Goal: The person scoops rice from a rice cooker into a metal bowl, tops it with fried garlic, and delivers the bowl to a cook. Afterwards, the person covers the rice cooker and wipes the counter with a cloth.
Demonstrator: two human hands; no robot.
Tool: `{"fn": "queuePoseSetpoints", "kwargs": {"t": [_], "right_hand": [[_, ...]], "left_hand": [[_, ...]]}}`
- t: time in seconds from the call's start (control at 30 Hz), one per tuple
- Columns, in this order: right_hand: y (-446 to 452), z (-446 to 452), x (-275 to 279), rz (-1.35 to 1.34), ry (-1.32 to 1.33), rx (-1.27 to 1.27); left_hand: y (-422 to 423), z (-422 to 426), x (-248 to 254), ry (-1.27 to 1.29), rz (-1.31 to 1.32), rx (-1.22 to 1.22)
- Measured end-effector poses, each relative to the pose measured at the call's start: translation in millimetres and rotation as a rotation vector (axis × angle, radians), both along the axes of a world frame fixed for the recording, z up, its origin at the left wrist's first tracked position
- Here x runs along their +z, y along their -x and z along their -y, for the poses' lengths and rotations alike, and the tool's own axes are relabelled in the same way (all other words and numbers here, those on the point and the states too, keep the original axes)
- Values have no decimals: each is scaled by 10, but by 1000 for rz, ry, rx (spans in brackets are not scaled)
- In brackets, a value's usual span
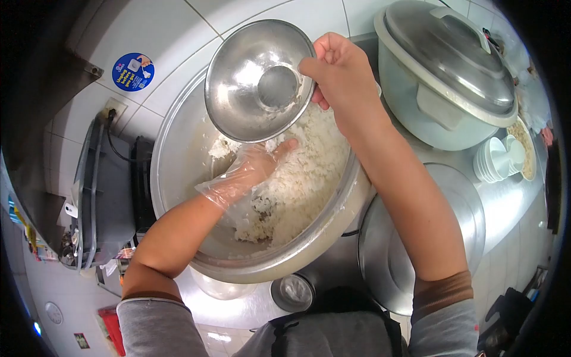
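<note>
A shiny metal bowl (238,77) is held tilted over a big pot, its inside turned up to me. My right hand (336,68) is closed on its rim, thumb inside and fingers behind. White cooked rice (309,178) lies heaped in the wide metal pot (178,113). My left hand (259,163), in a clear plastic glove, reaches into the rice just under the bowl. Its thumb is stretched out; its other fingers are mostly hidden by the bowl and the rice.
A lidded pale cooker (428,95) stands at the upper right. Beside it are stacked white cups (491,160). A large round metal lid (392,238) lies right of the pot. A metal cup (292,293) sits near me. Grey plastic bins (104,196) are at left.
</note>
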State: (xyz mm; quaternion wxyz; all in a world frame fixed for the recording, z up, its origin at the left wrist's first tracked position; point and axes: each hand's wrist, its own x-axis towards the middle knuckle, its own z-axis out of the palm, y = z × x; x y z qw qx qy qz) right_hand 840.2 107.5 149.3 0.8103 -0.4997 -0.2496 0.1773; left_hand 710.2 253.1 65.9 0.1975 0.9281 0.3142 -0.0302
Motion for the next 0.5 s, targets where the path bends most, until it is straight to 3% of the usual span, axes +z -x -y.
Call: {"fn": "queuePoseSetpoints", "kwargs": {"t": [0.13, 0.27, 0.5], "right_hand": [[12, 5, 8, 32, 26, -23], [14, 15, 11, 18, 1, -12], [22, -25, -16, 23, -21, -33]], "left_hand": [[-42, 49, 153, 13, -69, 53], [-30, -490, -256, 75, 209, -158], [52, -629, -47, 299, 390, -138]]}}
